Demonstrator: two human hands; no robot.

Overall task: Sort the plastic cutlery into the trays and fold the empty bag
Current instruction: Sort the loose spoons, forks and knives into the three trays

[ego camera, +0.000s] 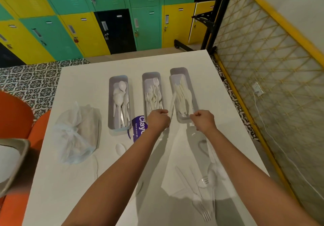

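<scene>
Three grey trays stand side by side on the white table: the left tray holds spoons, the middle tray forks, the right tray knives. My left hand pinches a white plastic knife between the middle and right trays. At the near end of the right tray, my right hand has curled fingers pinching another white knife. A crumpled clear plastic bag lies left of the trays. Loose forks and spoons lie near the front right.
A purple label lies between the left and middle trays. A loose spoon lies near the bag. Orange chairs and a grey bin stand at the left. A yellow lattice screen runs along the right; lockers stand behind.
</scene>
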